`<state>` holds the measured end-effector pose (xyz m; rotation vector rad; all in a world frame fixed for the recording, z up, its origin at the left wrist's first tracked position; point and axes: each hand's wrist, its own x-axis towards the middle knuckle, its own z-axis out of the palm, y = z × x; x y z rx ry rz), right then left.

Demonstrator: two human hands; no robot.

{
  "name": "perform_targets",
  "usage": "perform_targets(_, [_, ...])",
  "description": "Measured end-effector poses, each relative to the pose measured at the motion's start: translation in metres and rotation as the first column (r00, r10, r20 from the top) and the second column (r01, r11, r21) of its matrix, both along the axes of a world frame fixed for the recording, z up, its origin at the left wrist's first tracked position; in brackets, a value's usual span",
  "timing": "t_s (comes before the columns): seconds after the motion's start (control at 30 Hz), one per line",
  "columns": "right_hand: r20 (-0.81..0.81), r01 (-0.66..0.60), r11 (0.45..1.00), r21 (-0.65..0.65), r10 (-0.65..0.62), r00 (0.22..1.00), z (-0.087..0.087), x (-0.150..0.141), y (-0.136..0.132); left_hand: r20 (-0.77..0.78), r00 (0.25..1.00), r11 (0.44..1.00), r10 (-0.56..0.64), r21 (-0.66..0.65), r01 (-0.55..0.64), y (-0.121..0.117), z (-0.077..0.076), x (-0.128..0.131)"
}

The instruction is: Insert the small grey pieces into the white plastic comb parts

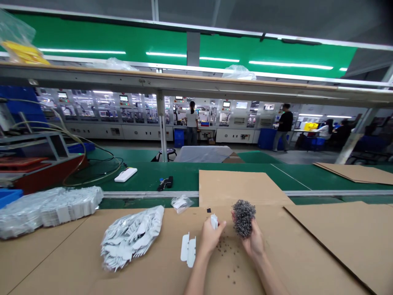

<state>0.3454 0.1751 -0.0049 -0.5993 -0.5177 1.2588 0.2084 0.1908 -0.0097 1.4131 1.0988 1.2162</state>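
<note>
Left hand [209,237] is mostly closed, thumb and fingers pinching a small white piece [214,221] that pokes out of the top of the grip. Looks smooth and hard, probably plastic, but the fingers cover too much of it to get the full shape. Right hand [254,242] is a looser deal: fingers curled round a chunky gray clump [244,218], with a fingertip showing on its left side. The clump is super rough and knobbly, made of loads of tiny dark bits packed together; can't tell if there's a clear bag around it. The hands are near each other but not touching.

Between them and a bit nearer, loose dark bits [225,247] are scattered over the plain brown cardboard [153,278], which has a matte, papery surface. Just left of the left hand lie two flat white strips [188,250], long and thin with rounded corners, side by side.

Further left there's a crinkly clear bag [132,238] stuffed with jumbled white pieces, and at far left a plastic-wrapped row [72,207] of neatly stacked white ones. A small clear bag [181,203] sits at the far edge of the cardboard, by the smooth green tabletop [184,176].
</note>
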Motion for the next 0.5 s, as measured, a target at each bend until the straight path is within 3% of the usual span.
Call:
perform_targets(0.17, [0.009, -0.015, 1.0, -0.021, 0.015, 1.0, -0.0021, -0.0008, 0.0003, -0.025, 0.992, 0.992, -0.125, 0.026, 0.125, -0.0041, -0.002, 0.0081])
perform_targets(0.37, [-0.012, -0.026, 1.0, -0.007, 0.026, 1.0, -0.0026, 0.0016, 0.0015, -0.055, 0.994, 0.995, 0.094, 0.048, -0.092, -0.0013, 0.0006, 0.0042])
perform_targets(0.5, [-0.017, -0.029, 0.999, -0.025, 0.029, 0.999, -0.0024, -0.0003, 0.0012, -0.037, 0.999, 0.999, -0.024, 0.021, 0.025, -0.005, 0.0012, 0.0083])
